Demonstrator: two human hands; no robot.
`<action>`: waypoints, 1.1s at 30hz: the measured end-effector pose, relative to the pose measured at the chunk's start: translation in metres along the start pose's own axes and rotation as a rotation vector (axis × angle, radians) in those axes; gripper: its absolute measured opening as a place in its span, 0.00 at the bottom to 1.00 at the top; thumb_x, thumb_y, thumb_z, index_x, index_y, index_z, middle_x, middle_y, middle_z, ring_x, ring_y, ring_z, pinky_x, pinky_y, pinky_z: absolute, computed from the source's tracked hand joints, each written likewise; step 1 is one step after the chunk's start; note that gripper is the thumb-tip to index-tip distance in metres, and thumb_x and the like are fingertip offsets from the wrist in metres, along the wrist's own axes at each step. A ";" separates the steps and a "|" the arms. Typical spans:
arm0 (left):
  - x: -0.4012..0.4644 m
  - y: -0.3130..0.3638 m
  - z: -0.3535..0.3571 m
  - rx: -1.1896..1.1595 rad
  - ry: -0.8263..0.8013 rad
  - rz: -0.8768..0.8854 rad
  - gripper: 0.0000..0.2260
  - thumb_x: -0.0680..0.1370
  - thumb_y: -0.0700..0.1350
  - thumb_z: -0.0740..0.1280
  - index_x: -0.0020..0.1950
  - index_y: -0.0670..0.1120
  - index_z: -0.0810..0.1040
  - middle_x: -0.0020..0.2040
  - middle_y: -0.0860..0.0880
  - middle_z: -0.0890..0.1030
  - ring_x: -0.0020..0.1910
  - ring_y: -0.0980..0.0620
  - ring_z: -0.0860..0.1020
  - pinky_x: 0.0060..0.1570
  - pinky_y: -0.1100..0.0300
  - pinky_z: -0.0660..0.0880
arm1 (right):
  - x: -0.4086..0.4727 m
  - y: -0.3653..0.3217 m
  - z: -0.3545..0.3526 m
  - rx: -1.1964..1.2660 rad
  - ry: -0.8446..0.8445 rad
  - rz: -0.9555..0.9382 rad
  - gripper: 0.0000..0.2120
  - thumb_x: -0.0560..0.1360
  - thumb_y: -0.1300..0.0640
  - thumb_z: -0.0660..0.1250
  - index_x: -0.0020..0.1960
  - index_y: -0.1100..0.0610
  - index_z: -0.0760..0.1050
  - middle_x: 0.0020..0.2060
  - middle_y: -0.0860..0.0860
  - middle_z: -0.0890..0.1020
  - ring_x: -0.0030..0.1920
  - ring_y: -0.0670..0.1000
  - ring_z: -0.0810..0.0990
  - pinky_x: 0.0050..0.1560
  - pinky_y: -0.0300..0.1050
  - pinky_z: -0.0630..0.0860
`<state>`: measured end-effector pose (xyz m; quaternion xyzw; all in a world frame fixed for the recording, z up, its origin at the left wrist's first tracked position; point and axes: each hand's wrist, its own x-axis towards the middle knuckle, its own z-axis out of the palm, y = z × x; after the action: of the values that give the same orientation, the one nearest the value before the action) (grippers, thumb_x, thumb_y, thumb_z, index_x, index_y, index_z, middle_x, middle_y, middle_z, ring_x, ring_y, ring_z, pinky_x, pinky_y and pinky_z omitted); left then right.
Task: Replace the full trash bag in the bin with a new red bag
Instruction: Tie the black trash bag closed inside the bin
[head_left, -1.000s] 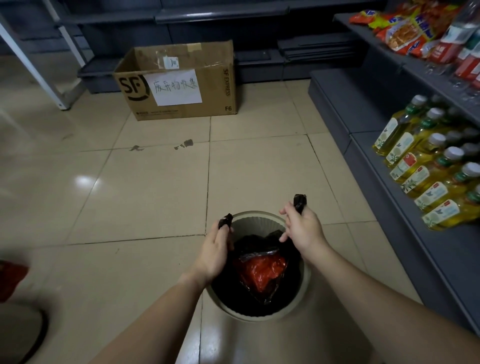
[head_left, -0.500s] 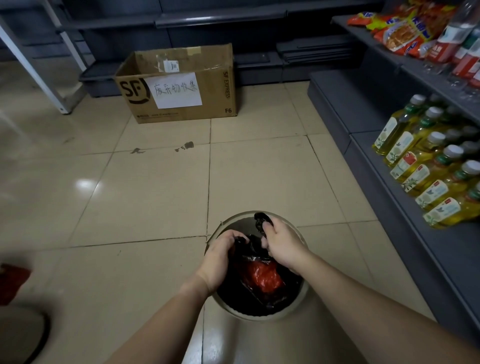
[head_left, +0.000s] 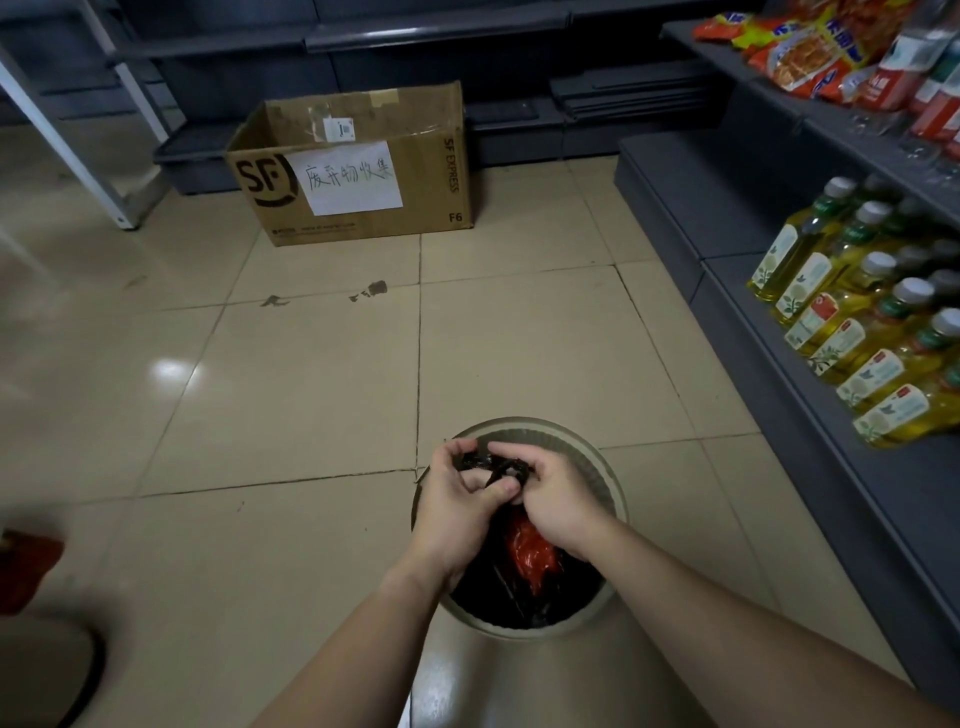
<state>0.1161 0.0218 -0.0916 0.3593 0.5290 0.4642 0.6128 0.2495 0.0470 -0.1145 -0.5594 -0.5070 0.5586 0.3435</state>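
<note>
Both hands are working together over the bin (head_left: 615, 499), which is standing on the tiled floor (head_left: 291, 415) at about 6 o'clock in the view. The left hand (head_left: 457, 514) is sitting at 9 o'clock of the bin's mouth and the right hand (head_left: 558, 506) at 12 o'clock, and the two are touching, fingers overlapping above the opening. Each is pinching closed on a twisted black end of the bag (head_left: 493, 587); the ends are crossing between the fingers just above the knuckles, at 12 o'clock of the hands. The bag's body is hanging below the hands, at their 6 o'clock, and is filling the inside of the bin. Red plastic (head_left: 530, 551) is showing through it just under the right wrist. A cardboard box (head_left: 358, 171) with a handwritten paper label is sitting well apart at 11 o'clock, against dark shelving. At 3 o'clock, a shelf (head_left: 831, 395) is carrying rows of oil bottles (head_left: 852, 322), with snack packets (head_left: 800, 47) lying on the shelf above at 1 o'clock. Something red (head_left: 26, 566) is showing blurred at the 9 o'clock edge; what it is cannot be told.
</note>
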 end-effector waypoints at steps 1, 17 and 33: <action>0.002 -0.001 0.000 0.018 0.008 -0.015 0.23 0.75 0.32 0.72 0.63 0.48 0.67 0.40 0.39 0.85 0.41 0.44 0.85 0.48 0.45 0.81 | -0.001 -0.001 0.000 0.010 0.028 -0.017 0.24 0.78 0.70 0.59 0.54 0.43 0.83 0.53 0.50 0.86 0.47 0.41 0.85 0.47 0.35 0.80; 0.006 0.004 -0.008 0.530 0.037 -0.018 0.10 0.69 0.46 0.79 0.47 0.47 0.83 0.39 0.46 0.87 0.42 0.45 0.86 0.49 0.43 0.82 | -0.011 -0.012 -0.012 -0.175 0.031 -0.097 0.11 0.76 0.54 0.71 0.37 0.43 0.83 0.36 0.41 0.87 0.36 0.39 0.83 0.38 0.31 0.75; 0.006 0.010 -0.017 1.007 -0.031 0.370 0.07 0.70 0.48 0.78 0.43 0.48 0.84 0.34 0.58 0.81 0.34 0.61 0.77 0.35 0.71 0.68 | 0.004 -0.022 -0.010 -0.157 0.016 0.072 0.03 0.78 0.54 0.69 0.46 0.53 0.76 0.23 0.47 0.80 0.21 0.45 0.75 0.22 0.39 0.72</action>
<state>0.0974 0.0298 -0.0877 0.7027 0.6052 0.2478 0.2803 0.2541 0.0584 -0.0936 -0.6070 -0.5258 0.5247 0.2824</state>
